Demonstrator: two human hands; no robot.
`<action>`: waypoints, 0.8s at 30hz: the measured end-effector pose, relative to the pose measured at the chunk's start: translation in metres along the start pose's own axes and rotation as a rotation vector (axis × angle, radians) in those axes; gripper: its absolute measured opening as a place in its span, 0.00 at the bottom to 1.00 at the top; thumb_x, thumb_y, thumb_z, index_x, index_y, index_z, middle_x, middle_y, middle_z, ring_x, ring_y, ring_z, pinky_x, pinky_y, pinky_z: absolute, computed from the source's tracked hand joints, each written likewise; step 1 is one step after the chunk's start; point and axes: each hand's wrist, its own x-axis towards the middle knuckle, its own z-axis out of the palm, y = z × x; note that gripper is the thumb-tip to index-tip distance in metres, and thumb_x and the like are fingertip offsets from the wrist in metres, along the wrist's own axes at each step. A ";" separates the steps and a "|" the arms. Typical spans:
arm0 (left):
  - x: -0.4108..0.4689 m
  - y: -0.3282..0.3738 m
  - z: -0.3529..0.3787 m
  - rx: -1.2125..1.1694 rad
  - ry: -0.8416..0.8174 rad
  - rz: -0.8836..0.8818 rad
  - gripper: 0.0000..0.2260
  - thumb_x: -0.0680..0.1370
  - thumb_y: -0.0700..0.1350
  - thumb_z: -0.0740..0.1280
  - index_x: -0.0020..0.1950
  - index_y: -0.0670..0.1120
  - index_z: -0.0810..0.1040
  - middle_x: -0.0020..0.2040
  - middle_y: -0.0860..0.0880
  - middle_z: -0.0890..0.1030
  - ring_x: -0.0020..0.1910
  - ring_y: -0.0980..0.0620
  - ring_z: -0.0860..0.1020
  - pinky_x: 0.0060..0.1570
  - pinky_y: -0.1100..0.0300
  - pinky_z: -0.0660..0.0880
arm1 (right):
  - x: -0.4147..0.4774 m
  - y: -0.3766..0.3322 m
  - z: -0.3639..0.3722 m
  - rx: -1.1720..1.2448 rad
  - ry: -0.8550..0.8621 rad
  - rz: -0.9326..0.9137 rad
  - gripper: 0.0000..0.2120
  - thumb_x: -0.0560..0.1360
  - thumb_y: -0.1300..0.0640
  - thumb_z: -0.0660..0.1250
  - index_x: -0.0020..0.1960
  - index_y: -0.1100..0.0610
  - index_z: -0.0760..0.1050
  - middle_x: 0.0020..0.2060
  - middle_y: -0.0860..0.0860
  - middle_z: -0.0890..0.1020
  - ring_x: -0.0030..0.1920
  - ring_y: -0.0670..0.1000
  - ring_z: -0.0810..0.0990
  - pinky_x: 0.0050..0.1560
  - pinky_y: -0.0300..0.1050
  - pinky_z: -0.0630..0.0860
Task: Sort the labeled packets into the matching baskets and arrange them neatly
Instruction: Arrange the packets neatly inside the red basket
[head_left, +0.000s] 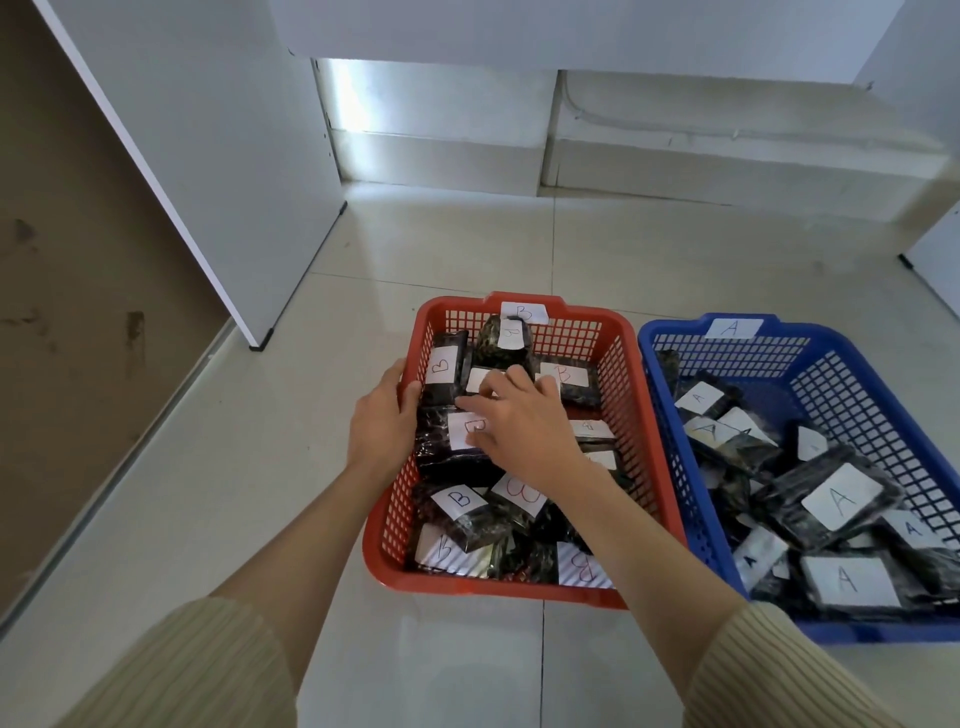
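Note:
The red basket (644, 426), tagged B on its far rim, holds several dark packets with white B labels. My left hand (382, 421) grips the basket's left rim, thumb inside the wall. My right hand (524, 426) reaches into the middle of the basket, its spread fingers resting on a B packet (465, 434) and the ones behind it; whether it grasps any of them is hidden. One B packet (506, 343) stands upright at the far wall. To the right, the blue basket (670, 415), tagged A, holds several dark A packets (836, 499) lying loosely.
Both baskets sit side by side on a pale tiled floor (260, 493). A white cabinet panel (218, 182) stands at the left, a low white ledge (675, 156) runs along the back wall, and another white panel (935, 254) shows at the far right.

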 end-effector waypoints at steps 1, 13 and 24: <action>0.000 0.000 0.000 0.003 0.004 0.004 0.19 0.82 0.48 0.55 0.73 0.47 0.64 0.61 0.45 0.78 0.50 0.48 0.79 0.51 0.54 0.77 | -0.004 0.002 0.002 -0.018 -0.054 -0.009 0.26 0.75 0.47 0.66 0.71 0.47 0.66 0.63 0.51 0.69 0.65 0.54 0.63 0.61 0.54 0.63; -0.001 0.001 0.000 -0.038 -0.051 -0.002 0.20 0.82 0.50 0.57 0.73 0.48 0.63 0.64 0.47 0.76 0.58 0.47 0.77 0.58 0.49 0.75 | -0.012 0.017 -0.002 0.246 -0.003 0.041 0.21 0.70 0.43 0.70 0.57 0.53 0.73 0.55 0.46 0.72 0.58 0.47 0.66 0.54 0.43 0.71; -0.001 0.003 -0.002 -0.042 -0.074 -0.041 0.20 0.82 0.50 0.55 0.74 0.48 0.61 0.65 0.46 0.75 0.59 0.46 0.76 0.59 0.48 0.74 | -0.029 -0.030 -0.015 0.118 -0.494 0.028 0.29 0.71 0.33 0.63 0.54 0.58 0.73 0.43 0.52 0.76 0.41 0.52 0.72 0.37 0.44 0.67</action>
